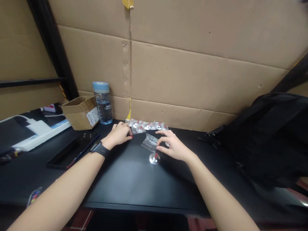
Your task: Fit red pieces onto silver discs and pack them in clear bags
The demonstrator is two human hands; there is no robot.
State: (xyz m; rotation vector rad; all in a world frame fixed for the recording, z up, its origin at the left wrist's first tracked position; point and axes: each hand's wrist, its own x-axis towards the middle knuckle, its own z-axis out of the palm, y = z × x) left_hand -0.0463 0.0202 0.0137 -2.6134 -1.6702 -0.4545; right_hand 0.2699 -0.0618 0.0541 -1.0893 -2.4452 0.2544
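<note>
My left hand (pixel 119 134), with a black watch on its wrist, rests on the black table (pixel 134 179) with its fingers curled at the near end of a row of small clear packets (pixel 146 125) that hold round metal pieces. My right hand (pixel 171 145) hovers with bent fingers over one clear plastic packet (pixel 149 141), thumb and fingertips touching its edge. A loose round metal piece with a red part (pixel 154 158) lies on the table just in front of that hand.
A water bottle with a blue lid (pixel 103 102) and an open cardboard box (pixel 81 112) stand at the back left. A phone with a pen (pixel 72 150) and a white power strip (pixel 38 131) lie left. A black bag (pixel 269 134) fills the right. A cardboard wall stands behind.
</note>
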